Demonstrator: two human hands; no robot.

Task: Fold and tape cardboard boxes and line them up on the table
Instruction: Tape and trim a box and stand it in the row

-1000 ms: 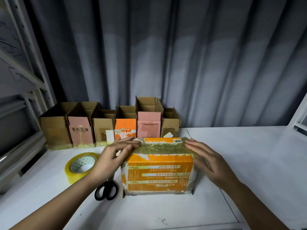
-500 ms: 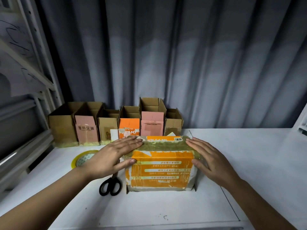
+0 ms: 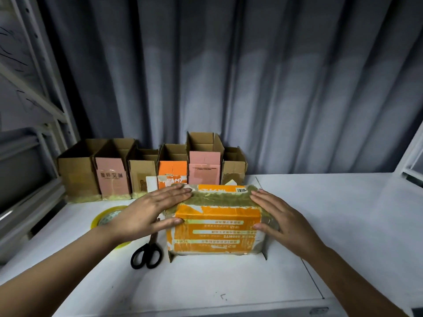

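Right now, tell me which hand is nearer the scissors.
Left. The left hand rests on the orange box's left end, directly above the scissors; the right hand is at the box's far end.

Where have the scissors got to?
The scissors lie on the white table, just left of the orange box, below the left hand and beside the yellow tape roll.

Dim room, sharp centre, edges bowed (wide-angle lens)
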